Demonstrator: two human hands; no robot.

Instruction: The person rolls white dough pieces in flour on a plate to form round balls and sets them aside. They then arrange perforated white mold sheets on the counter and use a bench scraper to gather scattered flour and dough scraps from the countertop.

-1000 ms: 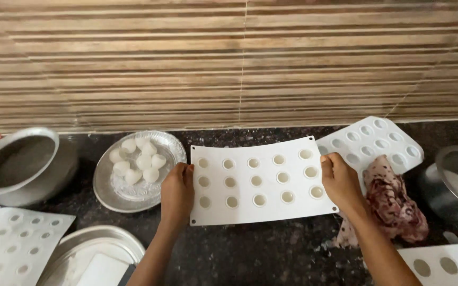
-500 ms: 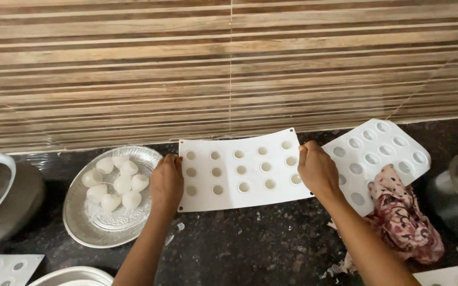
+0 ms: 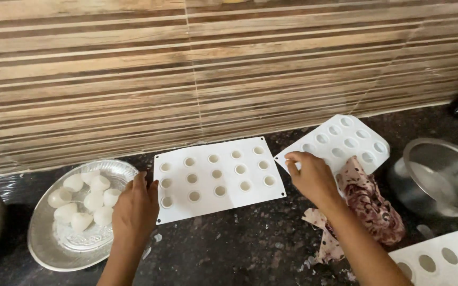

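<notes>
Here the white mould tray [image 3: 216, 177] lies flat — left fingers [image 3: 140, 182] touching its edge, right fingers [image 3: 292, 164] curled, empty.

White rect. mould sheet [image 3: 216, 177] w/ three rows of five small round cups, lying flat on dark speckled bench [image 3: 250, 243] just below striped wall, slightly skewed, left edge under left hand [image 3: 133, 209], right edge beside right hand [image 3: 311, 177].

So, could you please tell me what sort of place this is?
Most likely a home kitchen: a dark stone counter against a striped tiled wall, with a white mould tray, a foil plate of dough balls and a steel pot.
</notes>
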